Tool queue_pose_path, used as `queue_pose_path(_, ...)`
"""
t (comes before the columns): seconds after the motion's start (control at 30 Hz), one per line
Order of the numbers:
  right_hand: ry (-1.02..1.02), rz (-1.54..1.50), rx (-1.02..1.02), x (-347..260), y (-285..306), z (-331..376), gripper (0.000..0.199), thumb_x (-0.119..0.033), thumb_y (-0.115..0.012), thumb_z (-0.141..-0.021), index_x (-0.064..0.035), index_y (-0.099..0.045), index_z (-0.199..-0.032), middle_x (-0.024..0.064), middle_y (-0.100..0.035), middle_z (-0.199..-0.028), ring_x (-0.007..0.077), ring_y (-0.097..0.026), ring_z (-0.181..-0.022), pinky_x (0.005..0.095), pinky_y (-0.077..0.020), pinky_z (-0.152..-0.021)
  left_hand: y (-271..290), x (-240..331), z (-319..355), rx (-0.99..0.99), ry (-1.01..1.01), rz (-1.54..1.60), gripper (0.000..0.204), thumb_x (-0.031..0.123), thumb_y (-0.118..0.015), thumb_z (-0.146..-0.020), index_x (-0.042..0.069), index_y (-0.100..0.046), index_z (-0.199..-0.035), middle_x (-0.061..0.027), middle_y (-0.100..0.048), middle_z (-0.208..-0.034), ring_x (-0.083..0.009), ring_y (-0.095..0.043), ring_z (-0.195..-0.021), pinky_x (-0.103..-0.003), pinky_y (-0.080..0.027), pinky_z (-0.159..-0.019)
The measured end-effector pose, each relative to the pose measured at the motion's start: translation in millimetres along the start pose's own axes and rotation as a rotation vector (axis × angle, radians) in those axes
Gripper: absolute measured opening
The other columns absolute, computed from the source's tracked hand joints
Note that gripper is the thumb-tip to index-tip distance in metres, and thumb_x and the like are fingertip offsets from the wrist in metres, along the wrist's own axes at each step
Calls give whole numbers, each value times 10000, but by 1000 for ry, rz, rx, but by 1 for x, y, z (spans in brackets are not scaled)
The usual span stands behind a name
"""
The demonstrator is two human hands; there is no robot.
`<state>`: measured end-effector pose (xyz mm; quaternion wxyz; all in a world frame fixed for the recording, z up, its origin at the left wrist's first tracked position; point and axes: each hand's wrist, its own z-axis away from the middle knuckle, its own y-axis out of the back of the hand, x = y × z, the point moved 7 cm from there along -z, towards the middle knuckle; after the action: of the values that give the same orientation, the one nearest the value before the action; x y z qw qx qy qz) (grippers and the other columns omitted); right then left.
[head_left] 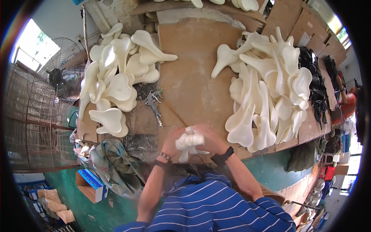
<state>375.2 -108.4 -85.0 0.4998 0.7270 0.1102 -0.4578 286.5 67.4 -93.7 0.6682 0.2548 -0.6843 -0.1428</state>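
Both my hands hold one white foam saddle-shaped pad (pixel 189 142) at the near edge of the brown workbench (pixel 189 77). My left hand (pixel 172 141) grips its left side, with a bracelet at the wrist. My right hand (pixel 210 139) wraps over the right side, a dark watch on that wrist. The pad is bent and partly hidden between the fingers. A metal spray gun (pixel 154 103) lies on the bench just beyond my left hand.
A heap of cream foam saddle pads (pixel 116 81) sits on the left and a larger heap (pixel 266 92) on the right. Black covers (pixel 315 85) lie far right. A standing fan (pixel 58 75) is on the left, crumpled cloth (pixel 112 162) and a cardboard box (pixel 91 185) below.
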Motion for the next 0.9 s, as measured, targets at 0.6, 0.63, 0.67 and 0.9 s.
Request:
queue_pose_path(0.6,114,-161,53,-30,-7,-11,499,-165,-849,-761,-98,-659,-1217,103,-708,-1192,355,-643,-1160,479,-493,-1011,-19,4,59,0,110,222,1077,131,-873,-800,122,-173,-1619,-144,-291,-1584,-271,-397,-1440,-436,-382,-1211)
queue_pose_path(0.63,125,-160,49,-33,-9,-11,498,-161,-851,-757,-100,-662,-1214,105,-708,-1193,357,-644,-1158,480,-496,-1010,-33,-20,65,1,164,394,1069,105,-857,-814,141,-163,-1626,-136,-296,-1587,-260,-413,-1429,-437,-402,-1197)
queue_pose_path(0.67,134,-155,49,-34,-10,-10,497,-157,-853,-754,-101,-666,-1211,106,-709,-1195,359,-645,-1156,481,-498,-1008,-37,-25,66,-7,181,475,1068,82,-839,-828,161,-143,-1635,-131,-298,-1592,-253,-426,-1421,-437,-417,-1185)
queue_pose_path(0.9,52,-144,71,-31,-21,-10,511,-144,-863,-742,-117,-663,-1212,112,-704,-1197,374,-642,-1155,484,-492,-1019,-31,-4,73,-117,-40,515,1145,10,-753,-876,150,68,-1661,-153,-254,-1656,-284,-410,-1469,-446,-381,-1205)
